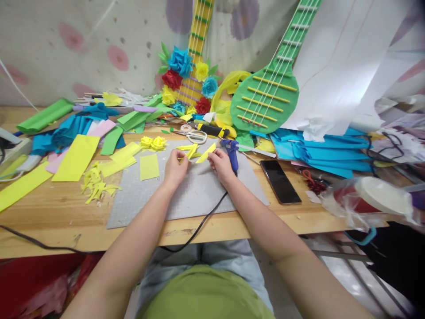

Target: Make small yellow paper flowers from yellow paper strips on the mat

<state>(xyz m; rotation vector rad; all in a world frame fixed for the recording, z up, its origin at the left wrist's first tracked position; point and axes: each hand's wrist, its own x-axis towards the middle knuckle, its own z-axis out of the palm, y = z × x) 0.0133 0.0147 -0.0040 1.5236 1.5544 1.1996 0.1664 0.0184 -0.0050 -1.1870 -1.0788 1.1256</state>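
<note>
Over the grey cutting mat [195, 195], my left hand [175, 167] pinches a folded yellow paper piece [191, 151] between thumb and fingers. A slanted yellow paper strip [206, 153] is gripped in the fingertips of my right hand [221, 163], a short way apart from the other piece. Just beyond my right hand is a blue glue gun [231, 155], its black cord running toward the table's front edge. Left of my left hand lie a yellow paper rectangle [149, 167] and yellow paper flowers [153, 143]. Scissors [195, 136] rest behind both hands.
Yellow paper sheets [75, 157] and scraps [96, 184] spread across the left. A phone [280, 181] lies to the right, near a bagged cup [372, 197]. Behind stand a green paper instrument [265, 104] and a yellow one with paper flowers [196, 48]. Blue crepe paper [325, 153] sits back right.
</note>
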